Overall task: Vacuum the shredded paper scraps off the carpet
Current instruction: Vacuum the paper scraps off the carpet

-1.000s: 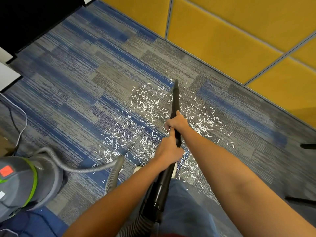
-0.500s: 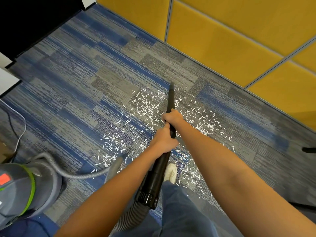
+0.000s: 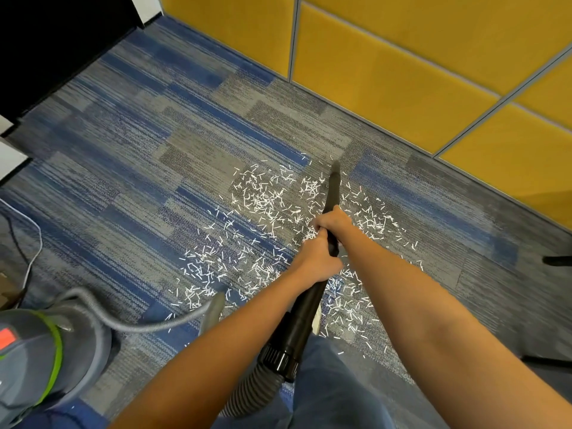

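Observation:
White shredded paper scraps [image 3: 266, 224] lie scattered over the blue and grey carpet [image 3: 148, 156] in the middle of the view. A black vacuum nozzle [image 3: 332, 187] points away from me, its tip at the far edge of the scraps. My right hand [image 3: 332, 221] grips the nozzle further forward. My left hand [image 3: 318, 261] grips it just behind, both wrapped around the tube. A ribbed grey hose [image 3: 253, 385] joins the tube's rear end near my leg.
The grey vacuum canister [image 3: 40, 357] with a green band sits at lower left, its hose [image 3: 139, 326] curving across the carpet. A yellow panelled wall [image 3: 402, 72] runs along the far side. A white cable [image 3: 34, 243] lies at left. Dark chair legs [image 3: 557, 260] show at right.
The nozzle tip has shifted slightly right along the far edge of the scraps, and my view has moved with both hands still on the tube.

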Demonstrator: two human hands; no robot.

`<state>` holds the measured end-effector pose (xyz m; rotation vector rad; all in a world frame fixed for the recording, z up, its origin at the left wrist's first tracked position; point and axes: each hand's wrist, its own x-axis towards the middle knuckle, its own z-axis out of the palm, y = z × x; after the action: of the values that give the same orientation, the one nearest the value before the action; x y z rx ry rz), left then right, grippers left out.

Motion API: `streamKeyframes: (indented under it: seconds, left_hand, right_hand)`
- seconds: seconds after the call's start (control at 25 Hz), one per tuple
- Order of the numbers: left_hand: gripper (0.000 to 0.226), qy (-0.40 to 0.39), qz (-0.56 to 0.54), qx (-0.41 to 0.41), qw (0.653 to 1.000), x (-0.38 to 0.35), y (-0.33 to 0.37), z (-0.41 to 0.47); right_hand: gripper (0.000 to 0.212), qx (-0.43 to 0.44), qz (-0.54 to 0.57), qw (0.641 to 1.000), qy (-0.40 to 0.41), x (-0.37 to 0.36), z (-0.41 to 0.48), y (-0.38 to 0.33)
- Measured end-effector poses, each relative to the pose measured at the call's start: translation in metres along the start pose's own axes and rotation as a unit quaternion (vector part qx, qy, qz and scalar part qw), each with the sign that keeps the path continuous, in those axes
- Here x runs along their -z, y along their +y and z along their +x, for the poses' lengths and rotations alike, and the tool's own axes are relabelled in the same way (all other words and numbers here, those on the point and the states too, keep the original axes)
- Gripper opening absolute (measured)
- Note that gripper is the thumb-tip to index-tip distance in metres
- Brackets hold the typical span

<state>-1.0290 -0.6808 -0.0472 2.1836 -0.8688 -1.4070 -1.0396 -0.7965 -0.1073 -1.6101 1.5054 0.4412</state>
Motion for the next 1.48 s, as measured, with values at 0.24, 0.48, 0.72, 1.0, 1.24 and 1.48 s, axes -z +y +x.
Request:
streamKeyframes:
  seconds: [0.24,0.48,0.72,1.0,1.24,1.48]
  left_hand:
    - [0.078,-0.017,-0.013,0.002,1.000,-0.002,0.006,0.007]
    - [0.079,-0.002,-0.006,0.016,1.000,0.006,0.006,0.011]
    - [0.079,0.030,-0.014,0.038,0.999,0.012,-0.009,-0.004]
    - [0.079,0.036,-0.036,0.047,0.998,0.024,-0.029,-0.019]
    - [0.071,0.014,-0.026,0.030,0.999,0.008,-0.029,-0.033]
    - [0.076,0.004,-0.024,0.024,0.999,-0.006,-0.030,-0.044]
  right_hand:
    - [0.049,0.019,-0.013,1.000,0.009,0.006,0.010,0.004]
    - [0.046,0.023,-0.005,1.000,-0.001,0.001,0.014,-0.009]
    - [0.044,0.063,-0.026,0.997,-0.032,-0.017,0.001,-0.024]
    - [0.055,0.055,-0.048,0.996,-0.054,-0.040,-0.016,-0.040]
    - [0.058,0.031,-0.043,0.998,-0.015,-0.038,-0.024,-0.012]
    - [0.049,0.046,-0.036,0.998,-0.007,-0.038,-0.034,0.009]
